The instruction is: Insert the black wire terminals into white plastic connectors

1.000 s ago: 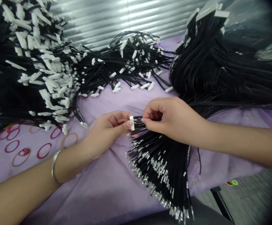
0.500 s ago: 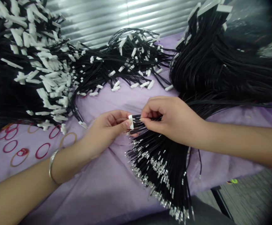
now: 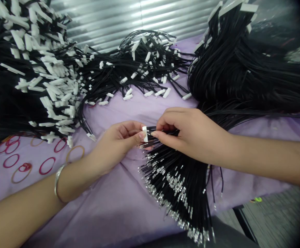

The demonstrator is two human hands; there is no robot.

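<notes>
White connector [image 3: 145, 133] pinched by left hand [image 3: 116, 143], right hand [image 3: 191, 134] gripping black wires [image 3: 162, 132]

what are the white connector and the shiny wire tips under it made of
White connector, pinched in the left hand: probably moulded plastic, matte and opaque with squared edges. Right hand pinches its black wires. Wire tips: bare metal, likely crimped terminals, by the silvery glint.
</notes>
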